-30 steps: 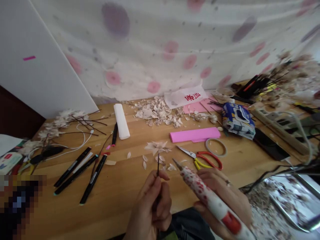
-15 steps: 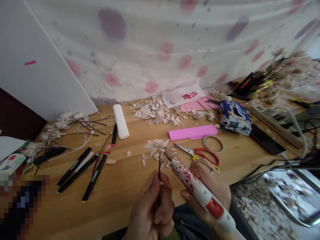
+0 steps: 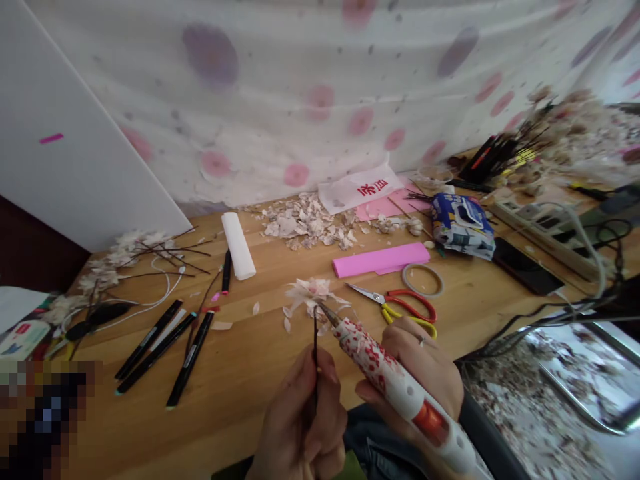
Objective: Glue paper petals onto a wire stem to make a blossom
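My left hand (image 3: 305,413) is closed, pinching a thin dark stem (image 3: 315,333) upright between thumb and fingers. On top of the stem sits a pale artificial flower (image 3: 311,291) with spread whitish petals. My right hand (image 3: 425,367) wraps round a thick, white and red-speckled hot glue pen (image 3: 375,360) with an orange-red window in its body. Its tapered metal tip is at the flower's underside, close to the top of the stem; whether it touches cannot be told. Loose petals (image 3: 256,309) lie on the table beside the flower.
Red and yellow scissors (image 3: 407,307), a tape roll (image 3: 423,279) and pink crepe paper (image 3: 381,260) lie beyond my right hand. A petal heap (image 3: 305,221) is at the back. Black markers (image 3: 190,360) and finished stems (image 3: 145,250) are left; a wipes pack (image 3: 463,223) and power strip (image 3: 545,233) right.
The view has shifted slightly. The flower shows a little more of its pinkish middle, and the pen tip stays by its underside. Both hands keep their holds.
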{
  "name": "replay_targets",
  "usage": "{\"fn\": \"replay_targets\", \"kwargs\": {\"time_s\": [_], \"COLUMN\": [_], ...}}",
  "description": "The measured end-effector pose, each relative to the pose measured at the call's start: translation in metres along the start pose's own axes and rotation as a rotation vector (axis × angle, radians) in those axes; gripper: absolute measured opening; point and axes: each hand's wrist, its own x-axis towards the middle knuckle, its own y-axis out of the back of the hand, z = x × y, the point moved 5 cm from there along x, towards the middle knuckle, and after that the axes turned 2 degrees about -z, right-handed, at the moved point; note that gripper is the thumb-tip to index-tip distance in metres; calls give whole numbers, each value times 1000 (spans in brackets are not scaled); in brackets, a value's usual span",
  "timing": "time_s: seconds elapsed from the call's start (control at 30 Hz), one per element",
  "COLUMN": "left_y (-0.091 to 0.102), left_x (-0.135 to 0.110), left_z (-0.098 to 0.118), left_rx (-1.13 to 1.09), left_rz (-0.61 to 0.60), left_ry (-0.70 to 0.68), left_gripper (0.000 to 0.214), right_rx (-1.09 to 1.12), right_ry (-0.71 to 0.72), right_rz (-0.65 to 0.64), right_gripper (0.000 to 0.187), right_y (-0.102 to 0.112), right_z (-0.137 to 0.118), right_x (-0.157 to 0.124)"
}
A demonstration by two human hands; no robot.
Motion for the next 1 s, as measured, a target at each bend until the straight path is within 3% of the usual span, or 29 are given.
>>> {"fn": "replay_targets", "kwargs": {"time_s": [0.17, 0.47, 0.6, 0.8, 0.87, 0.93, 1.0], "left_y": [-6, -5, -3, 3, 5, 10, 18], "left_x": [2, 2, 2, -1, -5, -9, -16], "left_z": [4, 6, 5, 10, 19, 32, 46], "left_rx": [-34, -127, -187, -315, -369, -407, -409], "left_rz": [-86, -81, -70, -3, -9, -29, -29], "left_ry": [-32, -3, 13, -7, -49, -96, -128], "left_gripper": [40, 37, 33, 24, 19, 14, 11], "right_rx": [-19, 118, 215, 231, 240, 215, 113], "right_ry": [33, 50, -7, -166, -288, -482, -680], "right_rz": [-38, -23, -89, -203, -227, -181, -40], "right_gripper": [46, 37, 40, 37, 35, 32, 32], "right_y": [-1, -11, -12, -14, -14, -7, 9], "right_z": [-1, 4, 2, 10, 24, 49, 83], "right_x": [-1, -6, -1, -2, -10, -21, -33]}}
